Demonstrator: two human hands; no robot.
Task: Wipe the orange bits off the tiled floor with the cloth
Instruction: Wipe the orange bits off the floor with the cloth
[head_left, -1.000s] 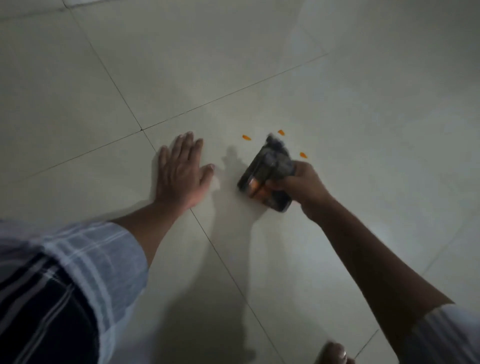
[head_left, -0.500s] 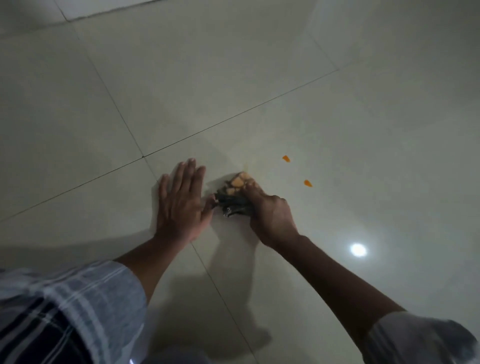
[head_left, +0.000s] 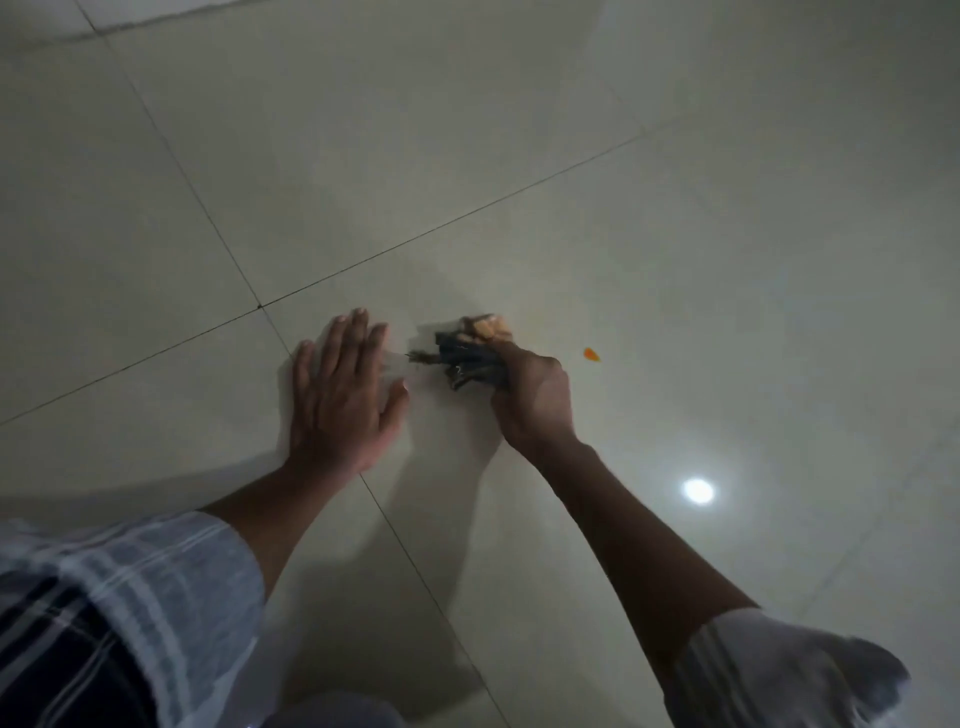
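My right hand (head_left: 532, 400) is closed around a bunched dark cloth (head_left: 467, 364) with a pale orange patch at its far end, pressed on the pale tiled floor (head_left: 675, 218). One small orange bit (head_left: 591, 355) lies on the tile just right of that hand. My left hand (head_left: 340, 397) rests flat on the floor, fingers spread, a short gap left of the cloth. Any bits under the cloth are hidden.
Dark grout lines (head_left: 415, 241) cross the floor and meet just beyond my left hand. A bright light reflection (head_left: 698, 490) shines on the tile right of my right forearm. Striped sleeves (head_left: 156, 582) cover both upper arms.
The cloth swept left from the orange bits toward my left hand, then shifted back right. Three bits were visible, then two, now one. The left hand stayed flat.
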